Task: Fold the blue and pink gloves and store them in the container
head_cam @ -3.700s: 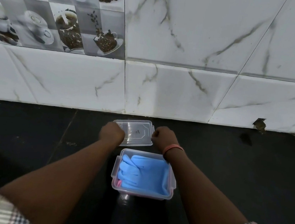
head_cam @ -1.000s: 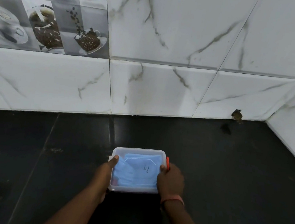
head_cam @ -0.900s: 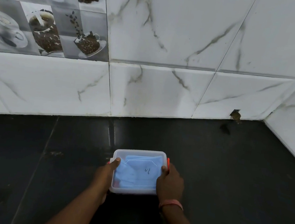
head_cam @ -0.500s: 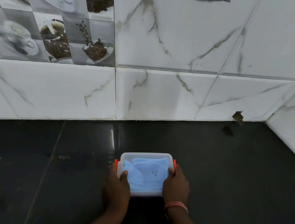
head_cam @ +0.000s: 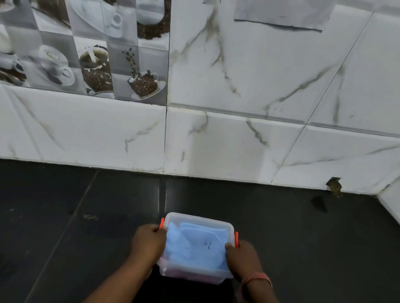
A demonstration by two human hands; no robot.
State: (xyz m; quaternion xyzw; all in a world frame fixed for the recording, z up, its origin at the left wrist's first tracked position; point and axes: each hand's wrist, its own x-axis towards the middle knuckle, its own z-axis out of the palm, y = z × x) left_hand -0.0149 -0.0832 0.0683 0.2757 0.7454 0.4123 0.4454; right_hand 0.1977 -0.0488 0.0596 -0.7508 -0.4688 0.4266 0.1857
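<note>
Since the earlier frame, both orange side clips (head_cam: 235,239) are being pressed shut. The lidded container (head_cam: 197,248) is being clamped between left hand (head_cam: 148,242) and right hand (head_cam: 243,258), steadied on the counter (head_cam: 318,266); folded blue gloves (head_cam: 192,246) are lying inside, pink (head_cam: 186,274) beneath.

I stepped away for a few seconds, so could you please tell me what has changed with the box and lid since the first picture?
The lid, earlier lying behind the open box, now sits on it. The left hand and right hand have moved from the lid to the box's sides, by the orange clips. The blue gloves stayed inside, and the box stayed on the black counter.
</note>
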